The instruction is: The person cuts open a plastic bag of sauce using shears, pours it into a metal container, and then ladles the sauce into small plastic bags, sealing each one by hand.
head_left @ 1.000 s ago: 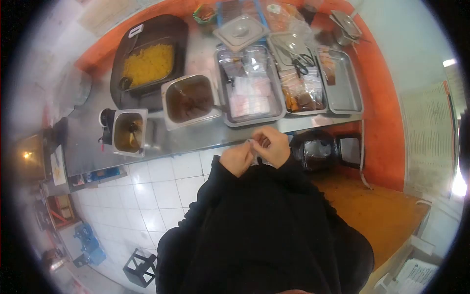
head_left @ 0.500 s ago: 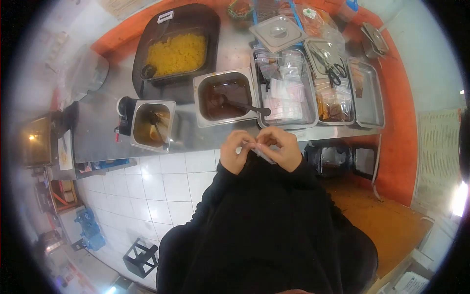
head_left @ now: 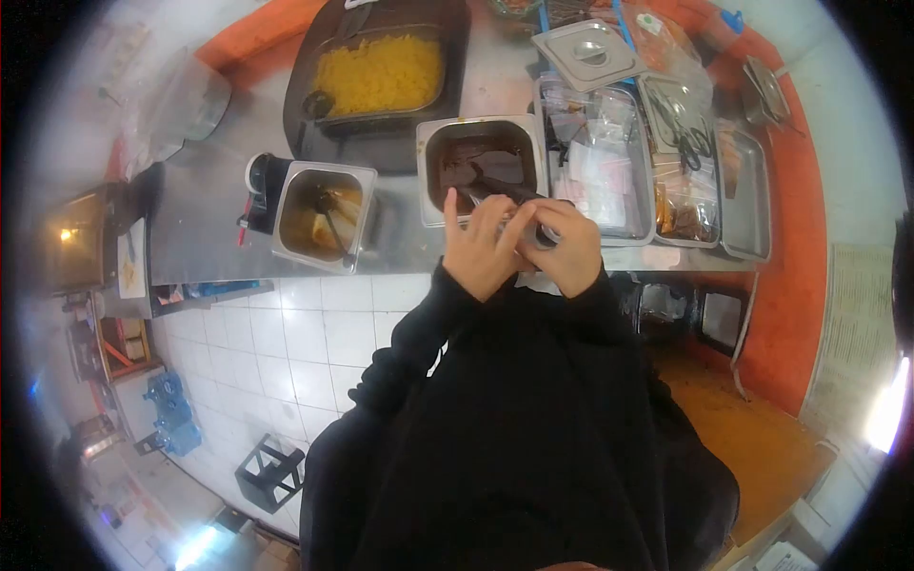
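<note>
Item 1. Left hand (head_left: 476, 252): raised over the near edge of the counter (head_left: 209, 238), fingers (head_left: 495, 217) drawn narrow and pinching one end of a small clear packet (head_left: 544, 235).
Item 2. Right hand (head_left: 569, 252): just beside the left, fingers curled close on the packet's other end. The packet sits between the two hands, just in front of the sauce pan and mostly hidden by the fingers, so its contents cannot be told.
Item 3. Sauce pan (head_left: 427, 176): square, steel; holds dark brown sauce, with a dark ladle (head_left: 497, 187) resting in it.
Item 4. Small steel pan (head_left: 290, 224): left of the sauce pan; holds brownish liquid and a spoon (head_left: 331, 221).
Item 5. Dark tray (head_left: 305, 67): at the back; holds yellow rice (head_left: 381, 74).
Item 6. Long steel pan (head_left: 645, 224): right of the sauce pan; holds clear packets.
Item 7. Next pan (head_left: 681, 167): holds bagged food, with scissors (head_left: 693, 141) lying on top.
Item 8. Steel lid (head_left: 590, 52): behind the long pan.
</note>
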Available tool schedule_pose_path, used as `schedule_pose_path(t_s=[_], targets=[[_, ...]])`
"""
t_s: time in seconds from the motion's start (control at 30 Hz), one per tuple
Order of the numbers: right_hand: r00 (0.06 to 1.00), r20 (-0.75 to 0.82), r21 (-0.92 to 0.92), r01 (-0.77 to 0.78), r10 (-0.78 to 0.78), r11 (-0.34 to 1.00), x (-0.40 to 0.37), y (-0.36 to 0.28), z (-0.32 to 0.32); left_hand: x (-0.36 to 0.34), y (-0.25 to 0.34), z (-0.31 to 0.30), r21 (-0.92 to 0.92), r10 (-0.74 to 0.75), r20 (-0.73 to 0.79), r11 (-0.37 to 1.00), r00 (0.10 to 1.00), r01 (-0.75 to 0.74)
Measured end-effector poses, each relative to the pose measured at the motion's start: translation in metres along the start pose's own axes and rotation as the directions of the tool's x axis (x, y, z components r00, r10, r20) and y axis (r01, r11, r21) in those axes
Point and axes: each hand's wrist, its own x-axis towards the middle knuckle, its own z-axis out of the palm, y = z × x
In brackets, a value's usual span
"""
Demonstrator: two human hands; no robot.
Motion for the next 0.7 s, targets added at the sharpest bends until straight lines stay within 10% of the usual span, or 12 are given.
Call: schedule_pose_path(t_s=[0.3, 0.4, 0.5, 0.7], targets=[[0.986, -0.093, -0.012, 0.137, -0.137, 0.991, 0.038, 0.004, 0.002, -0.012, -0.026, -0.001, -0.186, -0.271, -0.217, 0.955, 0.938, 0.233], [0.951, 0.303, -0.641, 0.250, -0.060, 0.726, 0.045, 0.029, 0.027, -0.028, -0.046, -0.005, -0.728, -0.540, -0.162, 0.630, 0.826, 0.269], [0.951, 0.268, -0.817, 0.311, -0.158, 0.485, 0.064, 0.052, 0.055, -0.034, -0.051, -0.025, -0.789, -0.593, -0.178, 0.563, 0.785, 0.246], [0.846, 0.517, -0.724, 0.513, -0.131, 0.461, 0.082, 0.059, 0.043, -0.055, -0.048, -0.051, -0.834, -0.683, -0.230, 0.506, 0.693, 0.222]])
